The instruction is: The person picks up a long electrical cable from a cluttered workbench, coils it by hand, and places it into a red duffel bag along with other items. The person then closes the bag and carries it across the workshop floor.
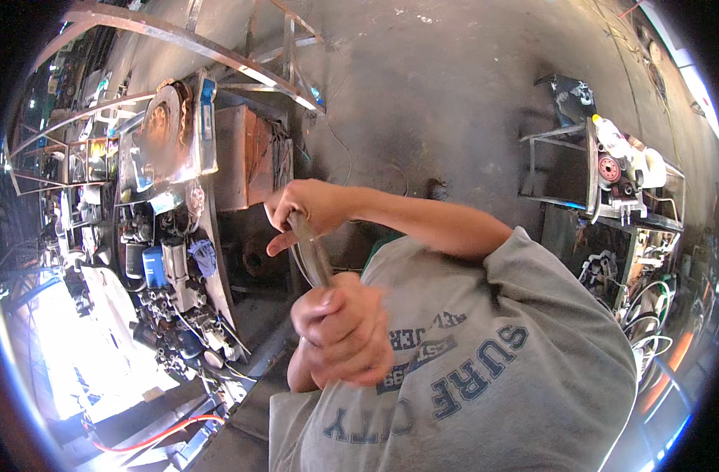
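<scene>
I see the slim greyish piece just ahead of the grey T-shirt, too blurred to ID. Left hand is wrapped round its near end, by the shirt; right hand grips its far end. Blue container left of the shirt, metal stand ahead-right.
</scene>
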Available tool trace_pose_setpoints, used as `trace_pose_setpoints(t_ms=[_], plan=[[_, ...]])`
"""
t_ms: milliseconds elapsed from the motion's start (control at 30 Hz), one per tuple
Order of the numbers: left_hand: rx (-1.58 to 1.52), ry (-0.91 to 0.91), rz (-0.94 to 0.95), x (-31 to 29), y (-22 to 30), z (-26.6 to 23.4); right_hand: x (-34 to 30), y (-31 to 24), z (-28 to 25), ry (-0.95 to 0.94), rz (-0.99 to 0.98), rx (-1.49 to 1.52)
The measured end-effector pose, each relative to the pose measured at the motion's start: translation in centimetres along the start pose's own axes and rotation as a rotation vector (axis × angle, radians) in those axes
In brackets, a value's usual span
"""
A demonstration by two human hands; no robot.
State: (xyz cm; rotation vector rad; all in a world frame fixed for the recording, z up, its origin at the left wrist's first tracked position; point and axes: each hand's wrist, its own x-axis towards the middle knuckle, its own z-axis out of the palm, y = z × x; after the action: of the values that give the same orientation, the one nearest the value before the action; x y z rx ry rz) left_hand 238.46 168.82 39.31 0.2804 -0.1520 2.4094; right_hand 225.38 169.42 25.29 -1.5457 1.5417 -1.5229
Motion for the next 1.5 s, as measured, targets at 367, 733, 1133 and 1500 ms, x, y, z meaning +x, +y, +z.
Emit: trace_pose_setpoints(t_ms=[367, 733, 1133, 1500], plan=[[-0.370, -0.441, 0.076, 0.2, 1.6, 5.1, 1.3, 4.3, -5.4, 0.088, -0.211, 0.341], [-0.005, -0.739, 0.770, -18.7, 16.3, 17.1, -26.2, 12.2, -2.5, 0.121, 0.881, -0.301], [0.523, 0.460, 0.638, -13.0, 15.0, 0.9, -8.6, -15.3, -8.0, -0.358, 0.150, -0.599], [0.461, 0.419, 0.134, -8.3, 7.1, 2.1, -1.2, -16.0, -13.4, 0.318, -0.120, -0.649]])
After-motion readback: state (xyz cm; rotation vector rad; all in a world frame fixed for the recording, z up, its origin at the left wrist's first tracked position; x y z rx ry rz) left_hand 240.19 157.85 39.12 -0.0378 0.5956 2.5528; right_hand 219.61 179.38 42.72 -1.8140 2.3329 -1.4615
